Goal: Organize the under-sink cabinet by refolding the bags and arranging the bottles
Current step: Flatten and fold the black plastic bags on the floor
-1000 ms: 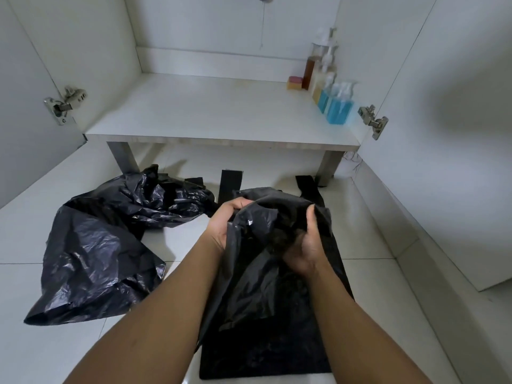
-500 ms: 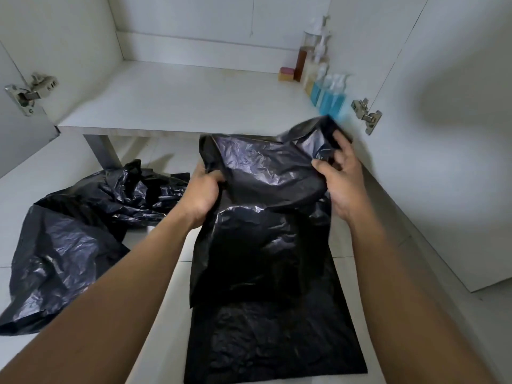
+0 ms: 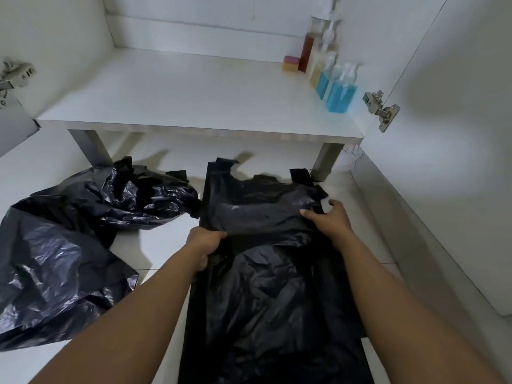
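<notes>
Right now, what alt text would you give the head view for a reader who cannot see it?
The left hand and right hand hold the side edges of a black plastic bag lying flat on a white tiled floor. Crumpled black bags lie to its left; pump bottles stand at the right of the cabinet shelf beyond.

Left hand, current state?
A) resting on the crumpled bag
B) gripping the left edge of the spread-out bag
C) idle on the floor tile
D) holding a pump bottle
B: the left hand has its fingers curled round the left edge of the flat black bag. It touches neither the crumpled bag nor the pump bottles.
</notes>
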{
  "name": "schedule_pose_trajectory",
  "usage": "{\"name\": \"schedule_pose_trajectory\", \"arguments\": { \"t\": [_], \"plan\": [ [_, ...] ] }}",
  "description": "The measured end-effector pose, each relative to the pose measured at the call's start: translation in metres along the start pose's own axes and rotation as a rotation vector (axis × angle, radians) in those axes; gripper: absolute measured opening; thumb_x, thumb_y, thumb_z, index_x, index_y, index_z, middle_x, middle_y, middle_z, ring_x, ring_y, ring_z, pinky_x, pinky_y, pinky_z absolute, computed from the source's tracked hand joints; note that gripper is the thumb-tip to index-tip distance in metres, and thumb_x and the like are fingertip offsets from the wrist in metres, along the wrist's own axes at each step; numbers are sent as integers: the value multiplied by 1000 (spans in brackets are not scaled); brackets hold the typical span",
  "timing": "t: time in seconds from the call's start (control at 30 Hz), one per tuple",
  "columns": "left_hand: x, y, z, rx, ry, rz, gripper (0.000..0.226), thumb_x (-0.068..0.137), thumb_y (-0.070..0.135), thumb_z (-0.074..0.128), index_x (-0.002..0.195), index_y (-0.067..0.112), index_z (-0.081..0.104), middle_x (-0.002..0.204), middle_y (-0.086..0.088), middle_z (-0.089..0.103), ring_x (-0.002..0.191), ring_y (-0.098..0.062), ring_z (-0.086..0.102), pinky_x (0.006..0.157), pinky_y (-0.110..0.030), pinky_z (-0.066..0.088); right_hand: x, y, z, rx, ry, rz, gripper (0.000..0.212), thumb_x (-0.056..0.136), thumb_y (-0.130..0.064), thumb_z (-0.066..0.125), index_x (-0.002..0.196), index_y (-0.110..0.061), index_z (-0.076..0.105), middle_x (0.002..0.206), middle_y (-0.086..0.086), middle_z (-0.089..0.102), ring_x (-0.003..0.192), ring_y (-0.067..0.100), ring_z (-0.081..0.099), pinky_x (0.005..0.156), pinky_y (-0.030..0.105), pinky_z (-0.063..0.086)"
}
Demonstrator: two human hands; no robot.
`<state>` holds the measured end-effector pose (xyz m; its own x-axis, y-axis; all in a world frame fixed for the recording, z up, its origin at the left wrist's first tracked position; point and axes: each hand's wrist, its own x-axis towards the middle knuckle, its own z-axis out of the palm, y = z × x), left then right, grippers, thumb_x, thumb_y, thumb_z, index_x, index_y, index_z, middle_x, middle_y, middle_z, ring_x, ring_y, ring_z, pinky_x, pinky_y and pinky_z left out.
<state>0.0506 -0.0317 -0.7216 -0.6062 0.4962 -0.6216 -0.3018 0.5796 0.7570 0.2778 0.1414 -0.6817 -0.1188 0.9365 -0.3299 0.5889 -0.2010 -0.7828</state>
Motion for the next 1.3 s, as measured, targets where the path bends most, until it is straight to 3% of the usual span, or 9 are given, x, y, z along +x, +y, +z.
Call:
{"name": "schedule_pose_trajectory", "arguments": {
  "t": [0.17,0.43,0.67,0.73,0.83,1.0,1.07,1.13,1.3],
  "plan": [
    [9,-10,-3,100,131,42,20,86,12,73,103,1,69,100,-17,69,86,-33,68,67,-35,57,6,23,-10,22,-98,142,52,78,-11,79,125,2,59,108,14,68,94,32,68,89,45,58],
    [6,-14,-8,263,156,139,40,80,31,82,108,4,69,106,-14,70,91,-31,66,80,-34,54,1,44,-16,-128,4,-12,76,85,-22,77,148,-14,36,135,18,58,120,33,58,103,42,48],
    [-26,-30,-20,587,85,416,88,70,43,87,141,14,46,140,-14,53,129,-36,48,106,-46,42,-39,64,-25,-410,-11,-103,87,80,-34,81,149,-13,33,140,17,49,123,33,53,101,44,48],
    [-40,-45,-22,887,116,611,101,67,64,81,149,23,37,151,-10,39,137,-34,35,109,-53,35,-59,79,-23,-517,-42,-106,81,75,-48,81,140,-16,44,132,11,54,116,30,57,94,47,52],
    [-55,-74,-23,1195,-61,777,112,61,89,62,154,33,31,161,-3,26,147,-28,20,118,-59,17,-82,107,-21,-667,-119,15,89,63,-66,75,133,-18,49,128,8,55,114,32,56,91,49,53],
    [-62,-105,-26,1327,-235,695,135,38,106,30,153,36,27,166,2,11,153,-28,3,117,-68,-1,-87,135,-31,-647,-110,44,48,79,-45,74,111,-12,59,107,8,63,93,27,62,82,41,56],
    [-64,-106,-26,1296,-228,702,131,38,105,38,148,33,35,166,2,9,154,-27,1,117,-69,-2,-85,136,-35,-611,-109,60,27,85,-34,70,85,-10,58,95,9,64,82,25,61,75,33,54],
    [-65,-106,-24,1300,-209,707,117,46,99,54,139,30,43,166,1,9,154,-26,0,116,-69,-5,-84,137,-37,-589,-126,82,32,87,-28,67,68,-13,46,80,9,57,72,23,56,64,28,47],
    [-74,-109,-17,1296,-161,756,101,48,96,61,120,28,45,160,-1,23,151,-26,11,115,-70,-3,-88,132,-39,-639,-203,110,33,79,-29,75,70,-12,47,83,9,58,78,26,59,56,26,41]
  ]
}}
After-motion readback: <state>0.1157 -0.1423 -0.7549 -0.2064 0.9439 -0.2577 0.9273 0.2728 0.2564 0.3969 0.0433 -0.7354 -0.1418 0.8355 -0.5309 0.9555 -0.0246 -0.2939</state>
